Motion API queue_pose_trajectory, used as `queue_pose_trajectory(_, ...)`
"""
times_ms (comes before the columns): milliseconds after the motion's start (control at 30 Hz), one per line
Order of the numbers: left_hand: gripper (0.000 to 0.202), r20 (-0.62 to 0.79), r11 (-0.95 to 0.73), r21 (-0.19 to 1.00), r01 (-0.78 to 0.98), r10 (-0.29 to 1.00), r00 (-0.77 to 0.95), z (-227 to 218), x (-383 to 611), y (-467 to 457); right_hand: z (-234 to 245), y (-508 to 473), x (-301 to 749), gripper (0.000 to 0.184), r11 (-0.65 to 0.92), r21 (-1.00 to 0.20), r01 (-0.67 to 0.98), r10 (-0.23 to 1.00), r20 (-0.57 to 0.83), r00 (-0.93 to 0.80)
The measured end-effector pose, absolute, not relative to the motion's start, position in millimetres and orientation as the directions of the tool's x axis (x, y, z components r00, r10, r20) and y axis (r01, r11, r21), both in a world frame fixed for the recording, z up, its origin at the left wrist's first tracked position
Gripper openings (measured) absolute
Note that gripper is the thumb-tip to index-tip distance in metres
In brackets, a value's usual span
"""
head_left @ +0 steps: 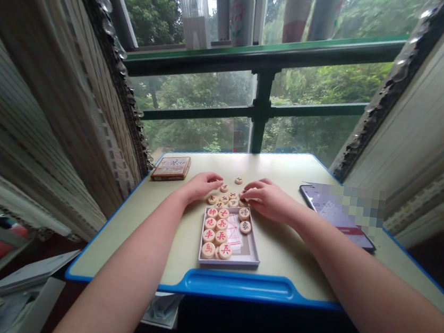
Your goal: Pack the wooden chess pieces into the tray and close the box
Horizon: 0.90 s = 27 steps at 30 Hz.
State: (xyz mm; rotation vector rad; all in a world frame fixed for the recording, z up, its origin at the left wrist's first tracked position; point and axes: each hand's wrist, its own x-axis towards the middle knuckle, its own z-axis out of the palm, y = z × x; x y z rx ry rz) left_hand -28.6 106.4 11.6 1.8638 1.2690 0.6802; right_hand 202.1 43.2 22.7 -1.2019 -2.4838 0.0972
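Loose round Chinese chess pieces [233, 195] lie in a cluster at the middle of the table. My left hand [202, 187] is at the cluster's left edge, palm down, fingers stretched toward the pieces and a little apart. On the right side, my right hand [265, 198] has its fingertips curled at a Chinese chess piece, which they partly hide. Just in front stands a shallow box [255, 257]. Pieces with red characters [209, 235] fill its left side in two columns, and two dark-lettered pieces [244, 227] sit at its upper right. Folded paper [234, 231] lies inside.
A flat brown box [171, 168] rests at the table's back left. A phone [337, 214] lies on the right. The pale table [148, 249] has a blue rim and front tray groove [238, 284]. Behind are a green window rail [267, 51], cans [243, 16] and cups; curtains flank both sides.
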Motion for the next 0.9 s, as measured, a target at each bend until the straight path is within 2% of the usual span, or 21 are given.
queue_pose_trajectory(200, 0.046, -0.117, -0.097, 0.923, 0.374, 0.853, 0.509, 16.8, -39.2, 108.8, 23.0, 43.4, 201.2, 0.020, 0.620, -0.250, 0.744, 0.778, 0.316, -0.542)
queue_pose_trajectory(433, 0.060, -0.053, -0.221, 0.852, 0.475, 0.866, 0.497, 15.9, -34.4, 106.4, 20.7, 45.0, 201.7, 0.022, 0.612, -0.231, 0.756, 0.784, 0.303, -0.542)
queue_pose_trajectory(567, 0.064, -0.070, -0.243, 0.814, 0.528, 0.860, 0.505, 13.5, -30.7, 104.8, 19.3, 45.9, 200.8, 0.020, 0.616, -0.231, 0.753, 0.779, 0.320, -0.539)
queue_pose_trajectory(800, 0.057, -0.045, -0.249, 0.815, 0.524, 0.873, 0.485, 13.9, -29.5, 104.0, 20.4, 45.4, 199.1, 0.019, 0.625, -0.242, 0.742, 0.774, 0.320, -0.547)
queue_pose_trajectory(900, 0.033, -0.035, -0.241, 0.848, 0.472, 0.863, 0.503, 15.1, -30.4, 102.6, 22.4, 46.1, 201.4, 0.021, 0.583, -0.242, 0.776, 0.806, 0.296, -0.513)
